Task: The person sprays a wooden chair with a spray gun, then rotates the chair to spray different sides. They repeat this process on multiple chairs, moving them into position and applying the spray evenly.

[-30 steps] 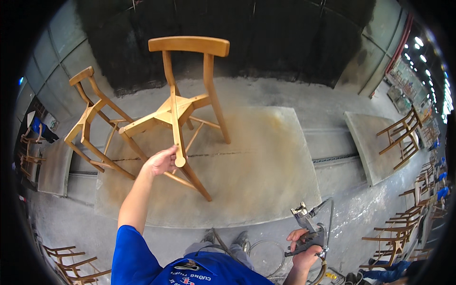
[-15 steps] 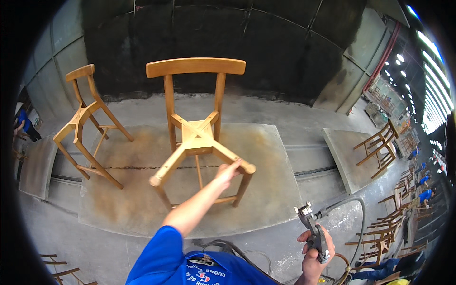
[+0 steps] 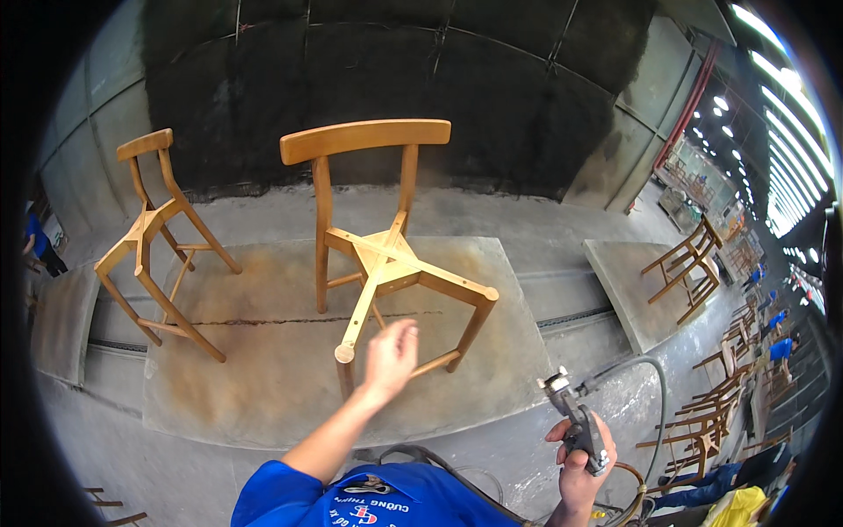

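A wooden chair frame (image 3: pixel 386 259) with a curved backrest and crossed seat rails stands turned at an angle before me. My left hand (image 3: pixel 392 356) is beside its near left leg, seemingly apart from the wood, with the fingers curled in and partly hidden. Low on the right, my right hand (image 3: pixel 587 461) is wrapped around a dark spray gun (image 3: pixel 575 413), whose metal nozzle points up and left. A grey hose (image 3: pixel 659 386) loops off the gun.
The chair stands on a flat, stained platform (image 3: pixel 263 386). A similar chair (image 3: pixel 149 224) is at the left, another (image 3: pixel 689 268) on a separate platform (image 3: pixel 615 290) at right. A dark wall (image 3: pixel 351 79) rises behind. More chairs (image 3: pixel 711 422) and several people line the far right.
My left hand has let go of the chair's near right corner and moved left and nearer. The chair has turned counterclockwise as seen from above. My right hand keeps the spray gun.
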Tool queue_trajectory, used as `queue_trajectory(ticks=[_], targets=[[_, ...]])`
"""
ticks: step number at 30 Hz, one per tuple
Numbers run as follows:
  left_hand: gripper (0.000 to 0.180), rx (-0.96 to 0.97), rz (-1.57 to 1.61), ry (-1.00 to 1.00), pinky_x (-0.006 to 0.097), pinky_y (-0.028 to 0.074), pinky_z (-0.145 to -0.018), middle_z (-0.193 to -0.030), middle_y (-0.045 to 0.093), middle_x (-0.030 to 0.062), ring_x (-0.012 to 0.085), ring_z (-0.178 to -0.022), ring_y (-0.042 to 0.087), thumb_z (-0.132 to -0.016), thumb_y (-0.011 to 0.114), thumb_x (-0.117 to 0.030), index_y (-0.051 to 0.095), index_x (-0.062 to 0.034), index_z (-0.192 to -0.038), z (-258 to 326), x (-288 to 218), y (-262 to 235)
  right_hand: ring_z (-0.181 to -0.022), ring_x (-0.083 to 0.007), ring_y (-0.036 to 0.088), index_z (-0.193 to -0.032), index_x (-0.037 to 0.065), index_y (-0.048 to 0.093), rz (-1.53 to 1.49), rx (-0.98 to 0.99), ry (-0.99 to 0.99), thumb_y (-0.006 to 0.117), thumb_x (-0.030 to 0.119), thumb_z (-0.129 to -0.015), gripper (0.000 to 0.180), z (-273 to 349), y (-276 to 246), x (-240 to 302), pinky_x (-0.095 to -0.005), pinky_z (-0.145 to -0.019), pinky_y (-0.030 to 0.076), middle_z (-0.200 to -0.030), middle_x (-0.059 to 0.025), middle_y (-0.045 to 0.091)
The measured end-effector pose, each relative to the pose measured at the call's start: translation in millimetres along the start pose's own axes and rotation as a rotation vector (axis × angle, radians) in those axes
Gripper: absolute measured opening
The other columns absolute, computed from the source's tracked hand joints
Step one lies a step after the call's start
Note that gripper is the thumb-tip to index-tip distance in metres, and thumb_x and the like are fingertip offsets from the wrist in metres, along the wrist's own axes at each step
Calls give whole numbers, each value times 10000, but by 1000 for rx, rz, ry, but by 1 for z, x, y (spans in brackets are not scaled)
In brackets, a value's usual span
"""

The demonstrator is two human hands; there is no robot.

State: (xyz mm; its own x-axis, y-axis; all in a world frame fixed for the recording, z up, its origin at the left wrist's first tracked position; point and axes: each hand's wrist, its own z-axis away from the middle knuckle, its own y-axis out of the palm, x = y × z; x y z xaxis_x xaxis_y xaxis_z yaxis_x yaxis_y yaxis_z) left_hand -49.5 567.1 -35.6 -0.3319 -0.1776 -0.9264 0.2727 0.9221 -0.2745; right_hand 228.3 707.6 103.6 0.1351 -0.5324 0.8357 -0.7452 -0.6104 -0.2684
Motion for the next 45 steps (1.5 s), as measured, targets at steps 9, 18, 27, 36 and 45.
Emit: queue_trajectory(ticks=[9, 18, 27, 36, 45], targets=[[740, -36, -639, -342, 599, 174, -1184, -1490, 401, 295, 432, -1416, 352, -986, 505, -435, 288, 42, -1509, -22, 31, -68, -626, -98, 589, -1198, -79, 583, -139, -201, 53, 637, 635, -889, 780, -11, 4, -11, -196, -480, 384, -767, -119, 653], [740, -115, -670, -226, 602, 132, -1197, -1525, 358, 274, 436, -1440, 303, -987, 487, -453, 291, 24, -1517, -20, 55, -62, -629, -121, 600, -1180, -90, 579, -107, -234, 20, 640, 669, -858, 827, -17, 13, -12, -207, -448, 390, -787, -123, 646], [734, -89, -673, -235, 606, 133, -1196, -1535, 344, 284, 444, -1454, 276, -986, 481, -463, 320, 30, -1505, -21, 54, -63, -660, -202, 647, -1212, -98, 572, -421, -30, 77, 690, 699, -761, 924, 0, 23, -4, -208, -437, 402, -763, -176, 647], [726, -76, -655, -211, 588, 135, -1202, -1528, 348, 285, 433, -1457, 275, -987, 479, -465, 334, 31, -1498, -21, 59, -63, -634, -190, 637, -1245, -89, 561, -349, -4, 69, 661, 714, -784, 931, 4, 31, -12, -219, -438, 408, -762, -171, 652], [715, -61, -634, -190, 591, 160, -1195, -1520, 362, 276, 427, -1444, 298, -978, 493, -464, 361, 23, -1484, -23, 61, -63, -600, -183, 616, -1261, -71, 551, -426, -16, -9, 654, 716, -792, 921, 10, 45, 7, -259, -453, 433, -732, -175, 633]])
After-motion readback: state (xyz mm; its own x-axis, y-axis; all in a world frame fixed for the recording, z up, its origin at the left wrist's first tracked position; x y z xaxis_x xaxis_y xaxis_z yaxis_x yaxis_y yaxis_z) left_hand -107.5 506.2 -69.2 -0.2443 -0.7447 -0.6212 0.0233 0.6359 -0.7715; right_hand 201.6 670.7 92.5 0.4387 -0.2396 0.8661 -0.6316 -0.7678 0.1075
